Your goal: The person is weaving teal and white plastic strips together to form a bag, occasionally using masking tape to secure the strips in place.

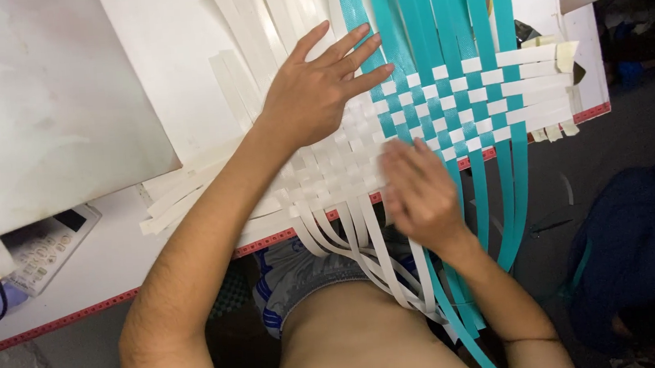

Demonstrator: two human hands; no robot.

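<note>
Weaving on the white table (174, 55) is partly done: a checkered mat of white and teal strips (447, 106) lies at its edge, loose ends hanging uncrossed, left hand (319, 90) pressing flat, fingers spread, right hand (419, 188) blurred, seemingly flat on it.

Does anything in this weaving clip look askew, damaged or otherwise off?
Nothing looks damaged. The woven mat lies flat on the white table in an even checker of white strips and teal strips. The left hand presses flat on it; the right hand is motion-blurred. Loose strip ends hanging over the table edge are uneven.
</note>
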